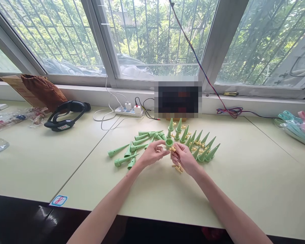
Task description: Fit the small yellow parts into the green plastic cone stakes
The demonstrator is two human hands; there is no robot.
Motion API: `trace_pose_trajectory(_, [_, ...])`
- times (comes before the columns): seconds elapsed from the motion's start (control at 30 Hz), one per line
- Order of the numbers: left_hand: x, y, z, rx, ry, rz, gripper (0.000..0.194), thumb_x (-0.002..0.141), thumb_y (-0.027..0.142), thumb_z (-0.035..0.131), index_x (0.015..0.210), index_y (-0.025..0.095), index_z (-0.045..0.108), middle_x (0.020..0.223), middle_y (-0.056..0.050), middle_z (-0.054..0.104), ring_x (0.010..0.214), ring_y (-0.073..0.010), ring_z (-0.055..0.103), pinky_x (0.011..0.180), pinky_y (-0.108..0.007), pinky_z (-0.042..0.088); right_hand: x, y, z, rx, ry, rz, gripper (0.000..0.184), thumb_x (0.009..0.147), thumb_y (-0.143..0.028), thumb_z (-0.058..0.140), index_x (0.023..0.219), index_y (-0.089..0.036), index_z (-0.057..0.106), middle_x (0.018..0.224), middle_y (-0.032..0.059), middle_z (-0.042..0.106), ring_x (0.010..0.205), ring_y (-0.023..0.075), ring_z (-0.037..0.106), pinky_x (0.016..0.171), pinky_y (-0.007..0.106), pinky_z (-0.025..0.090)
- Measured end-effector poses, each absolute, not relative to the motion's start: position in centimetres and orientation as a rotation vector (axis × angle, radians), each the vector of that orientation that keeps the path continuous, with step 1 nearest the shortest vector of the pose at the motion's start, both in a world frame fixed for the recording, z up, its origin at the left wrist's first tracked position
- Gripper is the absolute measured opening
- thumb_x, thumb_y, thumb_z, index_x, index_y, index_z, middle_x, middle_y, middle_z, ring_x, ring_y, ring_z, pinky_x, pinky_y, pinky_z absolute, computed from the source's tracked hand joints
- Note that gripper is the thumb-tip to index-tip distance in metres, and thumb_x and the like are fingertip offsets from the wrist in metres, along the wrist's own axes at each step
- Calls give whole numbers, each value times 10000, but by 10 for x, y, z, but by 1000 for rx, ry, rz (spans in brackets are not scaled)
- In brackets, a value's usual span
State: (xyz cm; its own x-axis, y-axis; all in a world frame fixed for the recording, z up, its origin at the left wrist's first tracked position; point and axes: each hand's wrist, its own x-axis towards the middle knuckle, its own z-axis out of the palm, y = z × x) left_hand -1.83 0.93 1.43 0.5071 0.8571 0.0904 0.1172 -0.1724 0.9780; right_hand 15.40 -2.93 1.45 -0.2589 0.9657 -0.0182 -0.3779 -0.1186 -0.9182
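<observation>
My left hand [155, 153] has its fingers closed round a green plastic plant watering spike [169, 142], whose round open end faces me. Pinched in my right hand [182, 156] is a small yellow plastic valve [172, 149], right at the spike's rim; I cannot tell whether it is fitted into it. Left of my hands, several green spikes [123, 161] lie on their sides. On the right, several spikes [212, 153] stand point-up, with yellow valves among them. A few loose yellow valves [178, 168] rest on the table just below my right hand.
Along the back of the pale table [152, 200] lie a white power strip [129, 111] with cords and a blurred dark box [178, 98]. A black headset [67, 117] and brown pouch [43, 91] are at left. Bagged coloured items [296, 127] lie far right.
</observation>
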Motion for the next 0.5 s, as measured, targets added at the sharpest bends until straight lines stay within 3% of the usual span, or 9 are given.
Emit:
trace_pose_trajectory(0.1, [-19,10,19,1559,875,832,432,806,468,667,1103,170,567,554,56,503,464,-83,461,464,-214,366,154,-30,13,-989,-1263,1218,424,926,-525,497,669,-222,351,574,-63,306,476,93,305,437,226,253])
trace_pose_trajectory(0.27, [-20,13,20,1413,943,877,434,865,590,531,861,157,561,537,36,479,406,-73,434,400,-204,324,157,-29,5,-1122,-1786,559,328,982,-289,364,664,-212,341,636,-19,371,581,134,323,561,263,262])
trace_pose_trajectory(0.37, [-19,12,18,1400,935,819,480,860,627,506,816,154,568,513,37,443,392,-71,411,380,-199,271,157,-28,1,-1166,-1970,400,269,960,-196,337,695,-212,386,681,1,423,597,144,342,575,263,260])
trace_pose_trajectory(0.5, [-18,8,20,1443,941,779,426,810,579,611,778,155,580,519,49,411,404,-58,377,394,-199,251,157,-28,0,-1227,-2056,310,249,945,-166,339,713,-212,417,694,10,442,593,148,346,567,257,254])
